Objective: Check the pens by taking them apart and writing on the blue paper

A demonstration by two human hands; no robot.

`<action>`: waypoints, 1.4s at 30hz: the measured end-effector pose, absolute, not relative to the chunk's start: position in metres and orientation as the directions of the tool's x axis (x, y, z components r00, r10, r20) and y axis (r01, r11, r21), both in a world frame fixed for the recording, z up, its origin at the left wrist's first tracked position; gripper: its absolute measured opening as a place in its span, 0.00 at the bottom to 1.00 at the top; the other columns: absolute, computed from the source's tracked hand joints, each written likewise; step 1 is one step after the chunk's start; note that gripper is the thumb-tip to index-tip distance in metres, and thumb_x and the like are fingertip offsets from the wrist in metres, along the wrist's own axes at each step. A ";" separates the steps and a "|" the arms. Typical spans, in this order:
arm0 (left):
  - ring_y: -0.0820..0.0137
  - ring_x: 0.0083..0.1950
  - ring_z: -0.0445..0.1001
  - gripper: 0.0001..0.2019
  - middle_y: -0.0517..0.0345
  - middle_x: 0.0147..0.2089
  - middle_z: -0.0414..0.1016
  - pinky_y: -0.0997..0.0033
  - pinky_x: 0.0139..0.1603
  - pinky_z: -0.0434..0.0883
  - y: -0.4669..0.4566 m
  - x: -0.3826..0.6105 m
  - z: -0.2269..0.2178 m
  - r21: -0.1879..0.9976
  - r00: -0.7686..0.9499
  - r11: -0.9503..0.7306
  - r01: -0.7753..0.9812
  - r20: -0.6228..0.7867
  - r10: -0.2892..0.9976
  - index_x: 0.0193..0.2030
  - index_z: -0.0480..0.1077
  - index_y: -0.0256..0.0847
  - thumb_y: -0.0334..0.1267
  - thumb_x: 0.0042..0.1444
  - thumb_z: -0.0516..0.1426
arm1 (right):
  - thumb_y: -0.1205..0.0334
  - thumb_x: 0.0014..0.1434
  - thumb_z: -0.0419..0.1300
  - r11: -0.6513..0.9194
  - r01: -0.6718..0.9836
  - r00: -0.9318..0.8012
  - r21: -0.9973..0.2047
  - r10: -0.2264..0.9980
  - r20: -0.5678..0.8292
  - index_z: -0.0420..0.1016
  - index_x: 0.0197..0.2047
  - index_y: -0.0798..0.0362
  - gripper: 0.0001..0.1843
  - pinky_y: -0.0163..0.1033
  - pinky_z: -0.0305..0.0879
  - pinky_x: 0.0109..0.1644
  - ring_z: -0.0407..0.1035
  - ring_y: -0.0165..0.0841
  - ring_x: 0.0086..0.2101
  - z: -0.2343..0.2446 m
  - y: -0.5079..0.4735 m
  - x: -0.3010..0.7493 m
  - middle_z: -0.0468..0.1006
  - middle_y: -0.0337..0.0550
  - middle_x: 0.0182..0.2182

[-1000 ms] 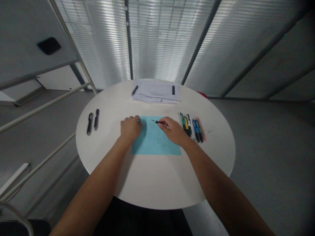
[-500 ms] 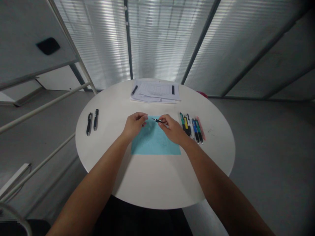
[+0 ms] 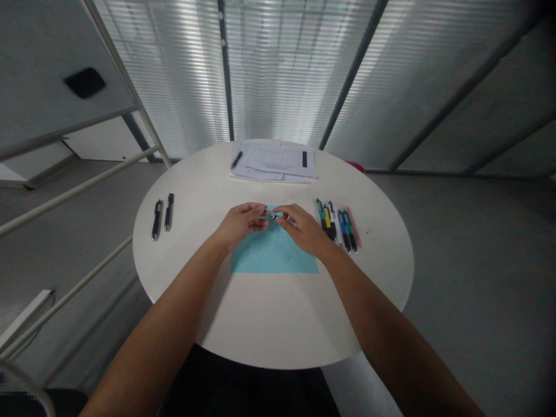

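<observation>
A light blue sheet of paper (image 3: pixel 273 255) lies in the middle of a round white table (image 3: pixel 269 324). Above its far edge my right hand (image 3: pixel 304 229) grips a black pen (image 3: pixel 278 216) that points left. My left hand (image 3: pixel 241 223) has its fingers pinched at the pen's tip; I cannot make out what they hold there. The two hands meet over the sheet.
Two black pens (image 3: pixel 162 215) lie at the table's left. A row of several coloured pens (image 3: pixel 336 220) lies right of my right hand. A stack of printed papers (image 3: pixel 273 162) with a pen on it sits at the far edge. A metal frame stands to the left.
My left hand has lifted off the blue sheet's left corner and moved right to the pen's tip. My right hand has drawn the pen slightly up and toward it.
</observation>
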State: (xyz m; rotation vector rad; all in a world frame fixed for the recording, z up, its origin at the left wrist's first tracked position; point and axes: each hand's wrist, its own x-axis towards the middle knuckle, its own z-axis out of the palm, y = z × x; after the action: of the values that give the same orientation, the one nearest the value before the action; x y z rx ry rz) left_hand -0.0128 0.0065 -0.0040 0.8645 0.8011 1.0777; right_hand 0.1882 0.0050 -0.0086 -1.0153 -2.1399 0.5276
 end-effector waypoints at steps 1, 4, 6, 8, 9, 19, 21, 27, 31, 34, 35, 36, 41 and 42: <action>0.72 0.32 0.76 0.11 0.49 0.39 0.77 0.65 0.41 0.73 0.006 -0.013 -0.004 0.889 0.279 0.235 -0.392 -0.128 0.952 0.39 0.72 0.33 0.36 0.51 0.64 | 0.55 0.67 0.50 0.611 0.509 -0.449 -0.606 0.789 0.419 0.71 0.53 0.48 0.16 0.43 0.65 0.48 0.67 0.35 0.41 -0.008 0.005 0.188 0.71 0.45 0.39; 0.71 0.33 0.76 0.10 0.49 0.39 0.77 0.65 0.41 0.73 0.006 -0.012 -0.004 0.886 0.272 0.239 -0.398 -0.136 0.953 0.39 0.72 0.32 0.35 0.51 0.64 | 0.55 0.68 0.49 0.614 0.520 -0.455 -0.594 0.788 0.415 0.72 0.54 0.47 0.17 0.43 0.64 0.48 0.67 0.35 0.41 -0.009 0.006 0.189 0.71 0.45 0.39; 0.71 0.33 0.76 0.10 0.49 0.39 0.77 0.65 0.41 0.73 0.007 -0.013 -0.004 0.884 0.269 0.242 -0.400 -0.139 0.953 0.39 0.72 0.33 0.35 0.51 0.64 | 0.55 0.68 0.48 0.614 0.526 -0.460 -0.588 0.787 0.411 0.72 0.54 0.46 0.17 0.43 0.64 0.48 0.67 0.35 0.41 -0.010 0.006 0.189 0.71 0.45 0.39; 0.71 0.33 0.76 0.11 0.49 0.39 0.77 0.65 0.41 0.73 0.007 -0.013 -0.004 0.886 0.268 0.239 -0.397 -0.137 0.954 0.39 0.72 0.33 0.36 0.51 0.64 | 0.55 0.68 0.48 0.614 0.533 -0.462 -0.582 0.788 0.408 0.72 0.55 0.46 0.18 0.43 0.64 0.49 0.67 0.35 0.41 -0.011 0.007 0.190 0.71 0.45 0.39; 0.71 0.33 0.76 0.11 0.49 0.40 0.77 0.65 0.42 0.73 0.007 -0.013 -0.004 0.890 0.270 0.235 -0.391 -0.133 0.954 0.39 0.72 0.33 0.36 0.51 0.64 | 0.55 0.68 0.48 0.614 0.536 -0.463 -0.579 0.788 0.407 0.72 0.54 0.47 0.18 0.43 0.63 0.49 0.67 0.35 0.41 -0.011 0.007 0.190 0.71 0.45 0.39; 0.73 0.31 0.75 0.14 0.49 0.39 0.77 0.67 0.39 0.72 0.006 -0.013 -0.006 0.928 0.293 0.236 -0.288 -0.150 0.944 0.38 0.73 0.34 0.41 0.48 0.66 | 0.54 0.68 0.48 0.600 0.543 -0.468 -0.588 0.797 0.382 0.74 0.55 0.47 0.19 0.43 0.64 0.48 0.67 0.35 0.40 -0.012 0.007 0.190 0.70 0.45 0.38; 0.73 0.32 0.75 0.16 0.49 0.40 0.77 0.67 0.39 0.72 0.005 -0.013 -0.007 0.936 0.293 0.224 -0.272 -0.141 0.946 0.39 0.73 0.34 0.42 0.47 0.67 | 0.54 0.68 0.48 0.604 0.536 -0.469 -0.590 0.794 0.387 0.74 0.54 0.46 0.18 0.43 0.64 0.48 0.67 0.35 0.40 -0.011 0.007 0.190 0.70 0.45 0.38; 0.75 0.29 0.72 0.14 0.53 0.36 0.77 0.70 0.34 0.70 0.005 -0.011 -0.006 0.979 0.241 0.145 -0.146 -0.107 0.965 0.35 0.74 0.36 0.44 0.47 0.66 | 0.56 0.67 0.49 0.627 0.529 -0.476 -0.572 0.777 0.411 0.74 0.53 0.47 0.17 0.45 0.64 0.49 0.67 0.36 0.40 -0.010 0.006 0.188 0.71 0.45 0.38; 0.75 0.25 0.69 0.12 0.57 0.27 0.74 0.72 0.29 0.67 0.006 -0.010 -0.007 0.998 0.196 0.059 0.012 -0.060 0.979 0.35 0.75 0.37 0.44 0.48 0.64 | 0.57 0.66 0.53 0.629 0.536 -0.473 -0.564 0.776 0.417 0.74 0.53 0.48 0.16 0.44 0.64 0.48 0.67 0.36 0.41 -0.011 0.007 0.188 0.72 0.46 0.38; 0.75 0.25 0.68 0.12 0.58 0.26 0.73 0.72 0.29 0.67 0.007 -0.010 -0.008 0.999 0.194 0.008 0.049 -0.018 0.981 0.35 0.75 0.37 0.44 0.49 0.63 | 0.58 0.64 0.56 0.629 0.534 -0.466 -0.566 0.777 0.423 0.74 0.52 0.49 0.15 0.44 0.64 0.48 0.67 0.36 0.42 -0.014 0.009 0.188 0.73 0.46 0.40; 0.75 0.26 0.68 0.12 0.57 0.27 0.73 0.72 0.29 0.67 0.007 -0.010 -0.008 0.999 0.195 -0.008 0.050 -0.002 0.981 0.35 0.74 0.36 0.44 0.50 0.63 | 0.59 0.63 0.56 0.630 0.533 -0.467 -0.564 0.775 0.425 0.74 0.52 0.48 0.15 0.43 0.64 0.48 0.67 0.35 0.42 -0.015 0.009 0.189 0.73 0.46 0.40; 0.75 0.26 0.68 0.12 0.57 0.28 0.73 0.72 0.29 0.67 0.007 -0.011 -0.007 0.999 0.196 -0.020 0.048 0.010 0.980 0.34 0.74 0.36 0.44 0.50 0.62 | 0.59 0.63 0.57 0.632 0.533 -0.469 -0.562 0.774 0.426 0.75 0.52 0.48 0.14 0.43 0.65 0.48 0.67 0.35 0.42 -0.015 0.009 0.189 0.73 0.46 0.40; 0.76 0.25 0.67 0.12 0.58 0.27 0.72 0.73 0.27 0.65 0.006 -0.010 -0.006 0.999 0.184 -0.038 0.019 0.034 0.982 0.33 0.73 0.37 0.45 0.50 0.62 | 0.59 0.64 0.56 0.630 0.540 -0.455 -0.558 0.777 0.436 0.75 0.52 0.46 0.15 0.44 0.65 0.48 0.68 0.35 0.41 -0.014 0.009 0.188 0.73 0.44 0.38; 0.76 0.24 0.66 0.12 0.59 0.26 0.71 0.74 0.26 0.65 0.006 -0.010 -0.006 0.999 0.177 -0.049 0.013 0.046 0.983 0.33 0.73 0.37 0.45 0.50 0.63 | 0.59 0.64 0.56 0.626 0.543 -0.452 -0.560 0.779 0.433 0.76 0.52 0.46 0.15 0.44 0.65 0.48 0.69 0.35 0.40 -0.013 0.009 0.188 0.73 0.44 0.38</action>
State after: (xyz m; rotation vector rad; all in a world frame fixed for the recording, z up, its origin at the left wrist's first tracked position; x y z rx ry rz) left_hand -0.0098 0.0061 -0.0059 1.3354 1.0671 1.1027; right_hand 0.1880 0.0091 -0.0132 -1.0300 -2.1697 0.4503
